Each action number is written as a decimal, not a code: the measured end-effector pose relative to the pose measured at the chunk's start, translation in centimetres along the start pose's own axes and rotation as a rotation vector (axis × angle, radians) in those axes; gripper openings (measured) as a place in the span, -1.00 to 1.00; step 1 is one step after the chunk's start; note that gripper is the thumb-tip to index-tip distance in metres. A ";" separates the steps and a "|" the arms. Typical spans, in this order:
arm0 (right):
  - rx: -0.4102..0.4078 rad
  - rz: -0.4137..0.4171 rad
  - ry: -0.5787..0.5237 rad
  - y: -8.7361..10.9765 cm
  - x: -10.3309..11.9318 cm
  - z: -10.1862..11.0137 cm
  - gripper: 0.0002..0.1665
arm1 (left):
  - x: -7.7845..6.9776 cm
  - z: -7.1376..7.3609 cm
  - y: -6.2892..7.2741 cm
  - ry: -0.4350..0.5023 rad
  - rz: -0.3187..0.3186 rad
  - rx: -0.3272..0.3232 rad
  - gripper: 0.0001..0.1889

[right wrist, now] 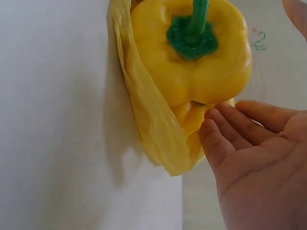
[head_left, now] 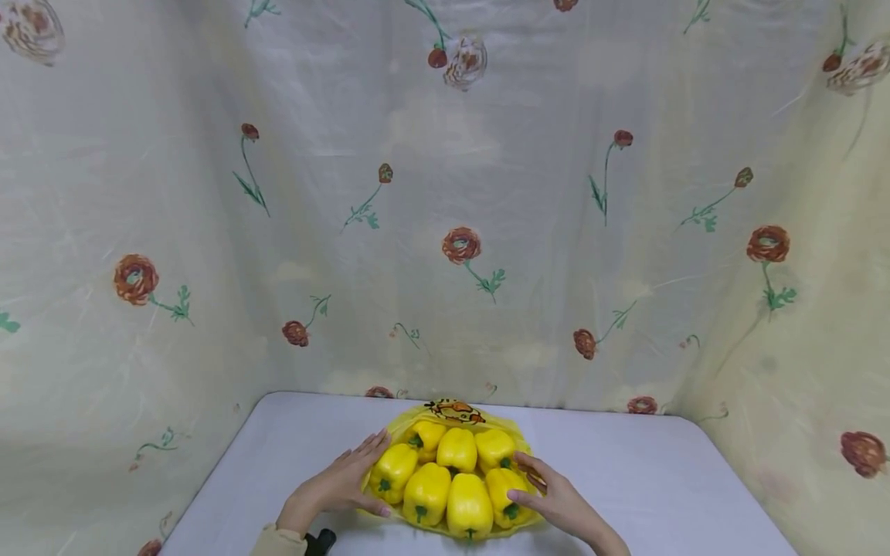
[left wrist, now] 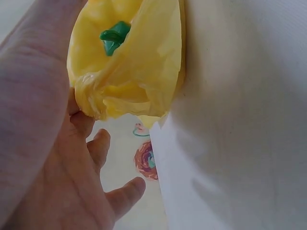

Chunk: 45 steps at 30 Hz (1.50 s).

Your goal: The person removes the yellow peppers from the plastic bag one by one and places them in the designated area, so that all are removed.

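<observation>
Several yellow bell peppers [head_left: 469,506] with green stems lie bunched in a thin yellow plastic bag [head_left: 455,411], its edges pushed down around them. At the bag's left side is my left hand [head_left: 341,479], fingers extended along the outer pepper and thumb pointing toward the front edge. In the left wrist view its fingers are spread beside the crumpled bag rim [left wrist: 153,57]. My right hand [head_left: 556,498] is at the right side, loosely bent, its thumb in front of the rightmost pepper. The right wrist view shows its fingertips right at the bag's edge, below a large pepper [right wrist: 192,72].
A white table [head_left: 626,463] with rounded far corners carries the bag near its front. Flower-printed curtains [head_left: 542,309] hang behind and on both sides. A small black object [head_left: 321,540] shows beside my left wrist, next to a beige sleeve [head_left: 280,542].
</observation>
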State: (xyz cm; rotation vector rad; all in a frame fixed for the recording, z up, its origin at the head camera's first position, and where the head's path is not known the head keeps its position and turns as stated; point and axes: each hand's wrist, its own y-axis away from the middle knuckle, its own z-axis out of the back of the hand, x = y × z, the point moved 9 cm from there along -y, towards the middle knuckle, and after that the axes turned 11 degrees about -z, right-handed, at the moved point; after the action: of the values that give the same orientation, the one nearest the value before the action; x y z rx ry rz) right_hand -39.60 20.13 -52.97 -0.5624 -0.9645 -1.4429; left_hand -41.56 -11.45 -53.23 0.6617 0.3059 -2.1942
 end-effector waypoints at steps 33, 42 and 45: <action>0.196 0.045 -0.109 -1.2 -1.8 -1.5 -0.07 | 0.6 0.1 0.0 0.030 -0.010 -0.022 0.21; 0.231 0.053 -0.136 -1.2 -2.1 -2.0 -0.08 | 1.0 -0.2 -0.2 0.047 -0.007 -0.021 0.21; 0.227 0.043 -0.138 -1.4 -2.3 -2.1 -0.09 | 0.9 -0.1 -0.2 0.043 -0.016 -0.025 0.21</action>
State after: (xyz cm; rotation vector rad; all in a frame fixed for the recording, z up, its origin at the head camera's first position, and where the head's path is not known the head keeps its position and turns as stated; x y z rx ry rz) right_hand -40.20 19.55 -56.23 -0.5162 -1.2010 -1.2485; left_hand -42.13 -11.85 -53.83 0.6948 0.3616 -2.1896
